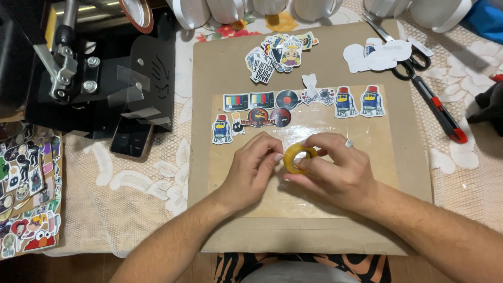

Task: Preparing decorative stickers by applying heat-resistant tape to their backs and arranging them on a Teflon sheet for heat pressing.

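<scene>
A small yellowish roll of clear tape (298, 158) is held over a brown board (414, 173). My right hand (335, 170) grips the roll, with a ring on one finger. My left hand (255, 169) pinches at the roll's left edge with thumb and fingertips. Under both hands lies a glossy tan sheet (377, 152) with cut-out stickers (293, 107) lined along its top edge. A loose pile of more stickers (277, 52) sits higher on the board.
Scissors (406, 57) and a red-and-black utility knife (440, 112) lie at the board's right, beside white paper scraps (377, 55). A black press machine (99, 63) and a phone (131, 139) stand left. A sticker-covered sheet (26, 194) lies far left. White mugs (230, 9) line the back.
</scene>
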